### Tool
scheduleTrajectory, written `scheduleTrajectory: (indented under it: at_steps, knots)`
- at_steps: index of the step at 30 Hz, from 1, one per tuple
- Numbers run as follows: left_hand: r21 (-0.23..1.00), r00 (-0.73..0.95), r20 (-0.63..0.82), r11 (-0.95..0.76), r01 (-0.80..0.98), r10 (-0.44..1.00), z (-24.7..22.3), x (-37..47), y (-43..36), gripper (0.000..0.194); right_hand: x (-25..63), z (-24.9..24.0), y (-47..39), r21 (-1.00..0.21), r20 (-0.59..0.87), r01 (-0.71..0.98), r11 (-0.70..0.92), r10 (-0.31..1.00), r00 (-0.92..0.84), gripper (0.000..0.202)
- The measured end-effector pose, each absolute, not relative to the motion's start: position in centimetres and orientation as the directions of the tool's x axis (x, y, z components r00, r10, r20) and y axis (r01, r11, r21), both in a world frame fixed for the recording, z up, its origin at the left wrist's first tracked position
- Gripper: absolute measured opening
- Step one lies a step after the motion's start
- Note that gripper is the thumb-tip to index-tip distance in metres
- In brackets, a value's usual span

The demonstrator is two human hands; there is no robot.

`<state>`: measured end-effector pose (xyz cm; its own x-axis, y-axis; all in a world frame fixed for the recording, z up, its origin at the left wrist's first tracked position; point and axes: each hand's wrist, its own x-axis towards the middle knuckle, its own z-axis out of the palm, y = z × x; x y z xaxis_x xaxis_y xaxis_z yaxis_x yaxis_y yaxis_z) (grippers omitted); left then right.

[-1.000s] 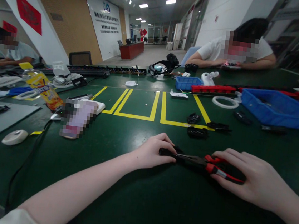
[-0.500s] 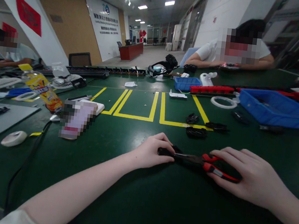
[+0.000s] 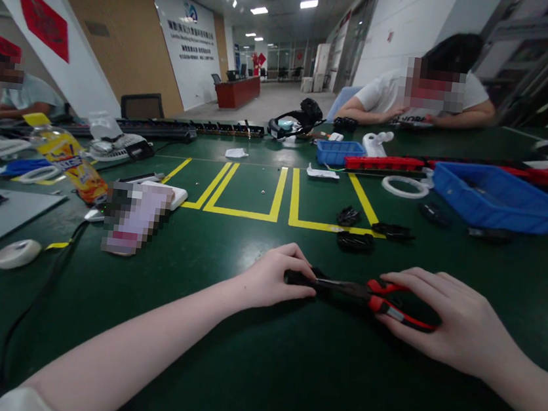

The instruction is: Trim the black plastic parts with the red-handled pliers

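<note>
My left hand [image 3: 283, 276] pinches a small black part [image 3: 299, 279] between thumb and fingers, low over the green table [image 3: 215, 370]. From the right, my right hand [image 3: 449, 318] grips the red and black handles of long-nosed pliers [image 3: 377, 296]. The pliers point left, and their tips meet the black part at my left fingertips. How the tips sit on it is too dark to tell. Just beyond my hands lie several black pieces, among them a ribbed one [image 3: 355, 241] and a slim one [image 3: 394, 232].
A blue bin [image 3: 507, 199] stands at the right, a smaller blue tray [image 3: 339, 152] farther back. White rings, a phone [image 3: 139, 216], a yellow-capped bottle [image 3: 68, 162] and a tape roll [image 3: 16, 254] lie around. One person sits across the table, another at the far left.
The whole view has shifted slightly, so things appear a little farther left. Both hands keep their holds. The person across has raised one hand toward the face.
</note>
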<state>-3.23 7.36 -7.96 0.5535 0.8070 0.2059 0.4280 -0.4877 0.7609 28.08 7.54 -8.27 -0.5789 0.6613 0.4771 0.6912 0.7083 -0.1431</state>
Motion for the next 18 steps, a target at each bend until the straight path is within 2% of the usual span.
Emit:
scheduleTrajectory:
  at_steps: [9, 18]
  knots:
    - [0.760, 0.558, 0.191, -0.482, 0.437, 0.807, -7.79, -3.24, 7.24, 0.018, 27.68, -8.04, 7.13, -0.206, 0.491, 0.685, 0.699, 0.679, -0.545, 0.038]
    - [0.760, 0.555, 0.214, -0.494, 0.422, 0.804, -8.01, -3.17, 7.33, 0.015, 28.17, -8.10, 8.03, -0.071, 0.519, 0.642, 0.764, 0.577, -0.630, 0.037]
